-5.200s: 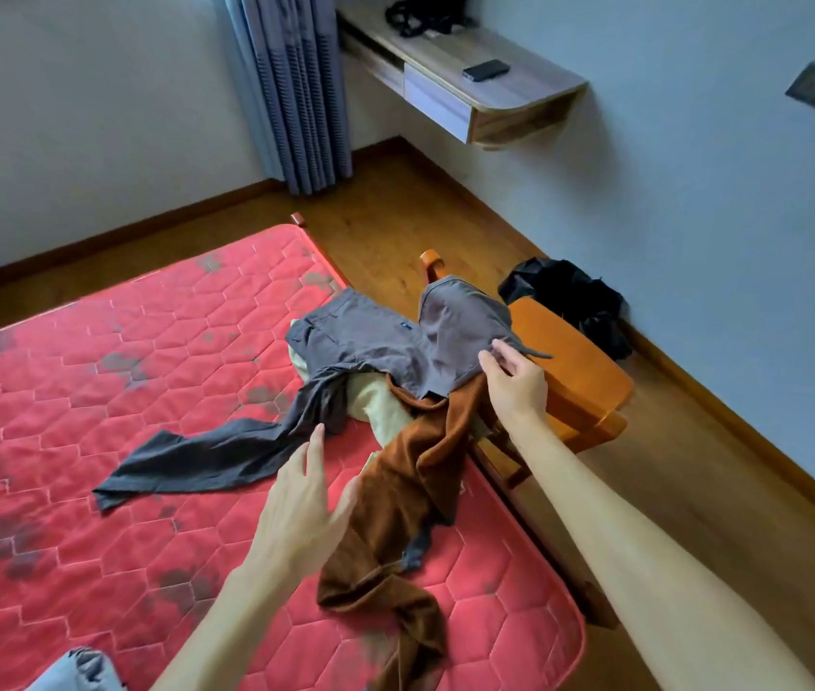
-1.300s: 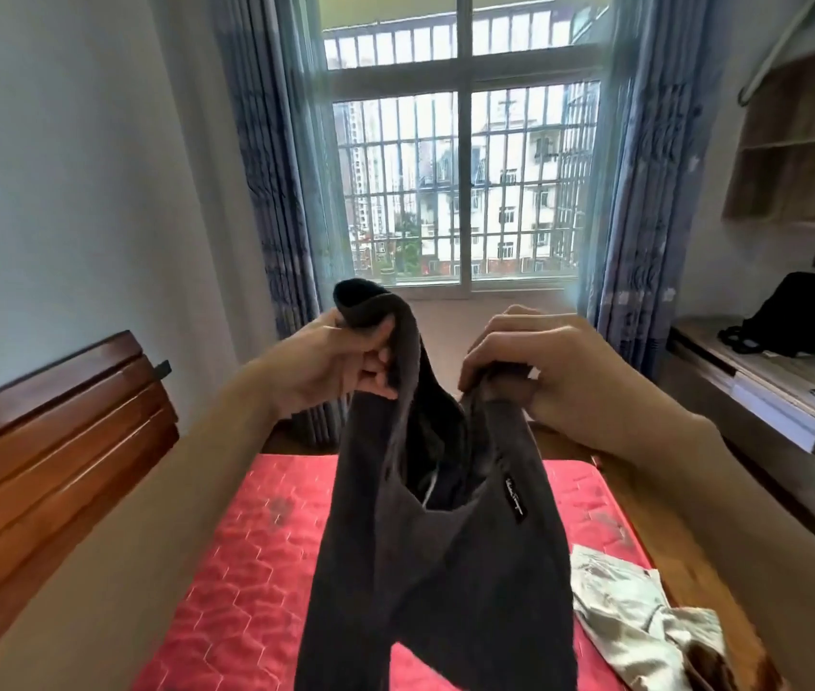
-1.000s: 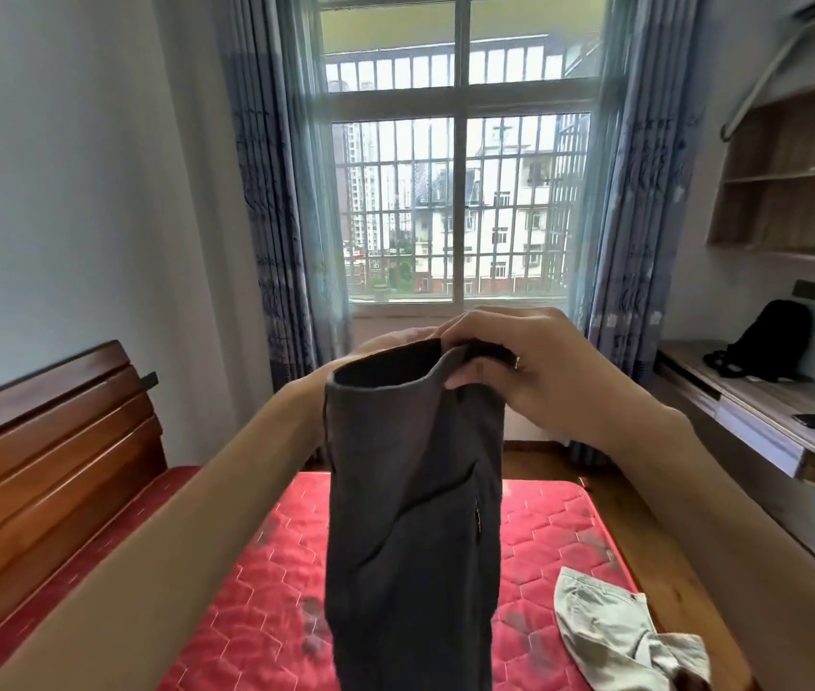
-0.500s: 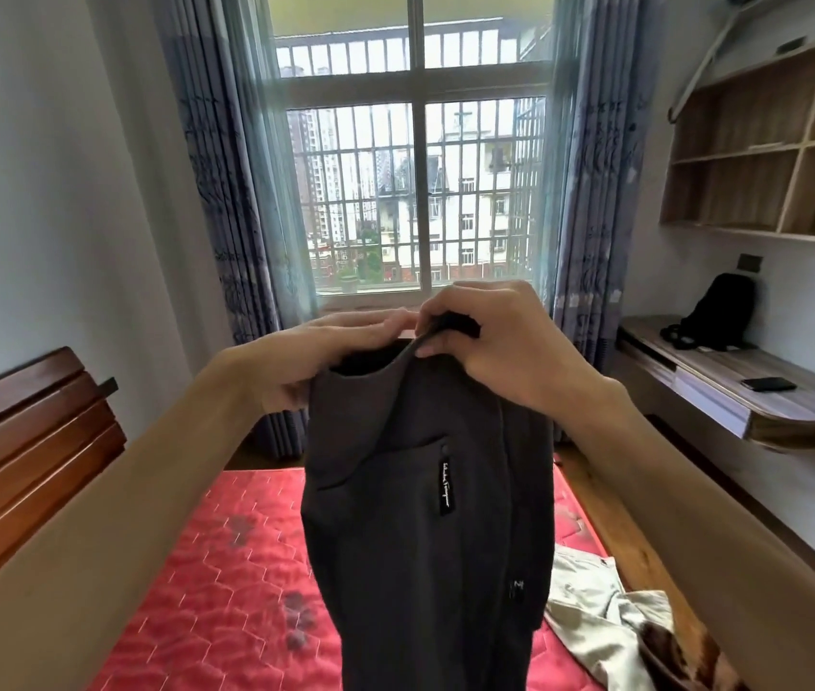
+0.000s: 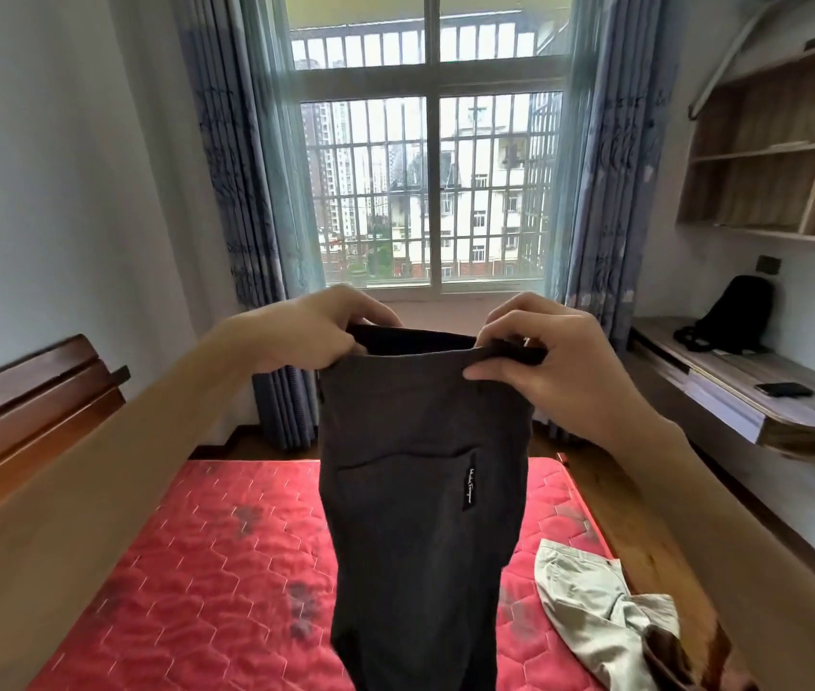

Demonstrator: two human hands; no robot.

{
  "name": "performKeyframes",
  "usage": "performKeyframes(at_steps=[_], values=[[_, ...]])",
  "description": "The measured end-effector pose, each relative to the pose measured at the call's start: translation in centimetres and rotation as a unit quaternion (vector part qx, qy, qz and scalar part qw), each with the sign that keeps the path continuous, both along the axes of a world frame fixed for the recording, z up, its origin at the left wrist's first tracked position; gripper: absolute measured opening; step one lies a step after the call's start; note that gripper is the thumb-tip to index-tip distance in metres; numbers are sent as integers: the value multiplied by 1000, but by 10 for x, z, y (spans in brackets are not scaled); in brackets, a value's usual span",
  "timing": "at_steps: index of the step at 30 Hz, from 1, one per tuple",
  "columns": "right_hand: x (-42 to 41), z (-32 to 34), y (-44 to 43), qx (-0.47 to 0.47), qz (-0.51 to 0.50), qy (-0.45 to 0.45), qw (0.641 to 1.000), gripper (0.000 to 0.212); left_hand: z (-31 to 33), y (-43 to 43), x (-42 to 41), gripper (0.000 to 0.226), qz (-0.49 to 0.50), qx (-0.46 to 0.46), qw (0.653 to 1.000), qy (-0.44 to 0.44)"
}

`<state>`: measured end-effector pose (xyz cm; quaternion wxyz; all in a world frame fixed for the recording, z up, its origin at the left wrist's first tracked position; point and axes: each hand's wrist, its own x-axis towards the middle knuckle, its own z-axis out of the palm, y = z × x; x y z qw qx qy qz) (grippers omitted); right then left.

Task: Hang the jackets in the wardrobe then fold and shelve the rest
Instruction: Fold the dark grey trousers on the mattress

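Both hands have drawn apart, the left hand (image 5: 313, 331) and right hand (image 5: 540, 359) pinching the grey trousers' (image 5: 420, 491) waistband taut mid-frame; align seams before folding.

Daylight pours through the window (image 5: 427, 192), leaving the room evenly bright with soft shadows. Wide-angle distortion bends the edges, and the curtains (image 5: 246, 192) look slightly smeared.
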<state>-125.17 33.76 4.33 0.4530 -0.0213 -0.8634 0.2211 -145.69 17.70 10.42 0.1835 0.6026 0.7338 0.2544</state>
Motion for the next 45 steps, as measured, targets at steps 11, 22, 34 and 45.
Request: performKeyframes(at_steps=[11, 22, 34, 45], values=[[6, -10, 12, -119, -2, -45, 992, 19, 11, -5, 12, 34, -40, 9, 998, -42], [-15, -13, 7, -144, 32, -18, 989, 17, -36, -20, 12, 46, -1, -28, 994, 103], [-23, -4, 39, -95, 48, -355, 929, 28, -49, 2, -28, 34, -34, 8, 996, 80], [-151, -22, 89, 13, -110, -295, 949, 5, -67, 33, -129, 10, 69, 108, 957, 259]])
